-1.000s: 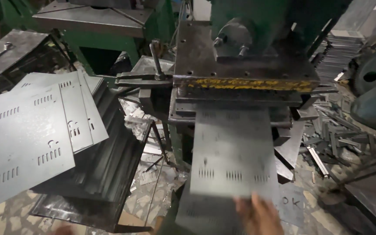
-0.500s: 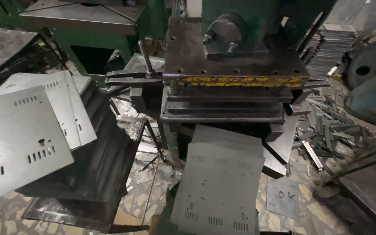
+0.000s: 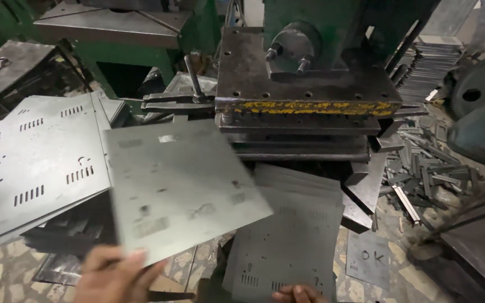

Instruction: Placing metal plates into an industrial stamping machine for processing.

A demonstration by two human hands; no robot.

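Gripping the near edge of a blurred grey metal sheet (image 3: 181, 191), my left hand (image 3: 116, 275) held it tilted before the green press (image 3: 310, 84). My right hand (image 3: 298, 293) rested on the punched sheet (image 3: 287, 241) below; I could not tell its fingers' spread.

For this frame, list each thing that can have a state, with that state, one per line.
Left hand: grips the lower edge of a blurred sheet.
Blurred sheet: lifted, tilted, in motion.
Right hand: rests on the lower edge of the punched sheet.
Punched sheet: lying flat below the press.
Press: no sheet visible between its plates.
Stacked sheets: piled at left, slotted.
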